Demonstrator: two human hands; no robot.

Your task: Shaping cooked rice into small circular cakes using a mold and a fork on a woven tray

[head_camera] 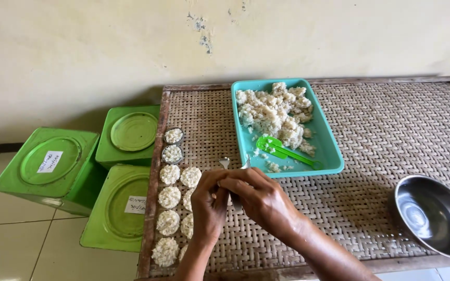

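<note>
Both hands meet over the woven desk (391, 135), just in front of the teal tray (329, 151): the left hand (209, 205) is curled around something small that it hides, most likely a little mould, and the right hand (259, 195) grips a metal spoon (225, 162) whose tip pokes up between the fingers. It looks like the pressing step, packing rice into a round shape. The next move, as I judge it, calls for turning the pressed cake out beside the others without breaking it. The rice cakes (169, 198) lie in two rows along the desk's left edge, the two farthest ones sitting in small dark cups (173, 136). The tray holds a heap of clumped rice (277, 112) and a green plastic scoop (282, 151). A steel bowl (436, 214) at the right corner appears empty. Three green tins (53, 166) with closed lids stand on the floor
</note>
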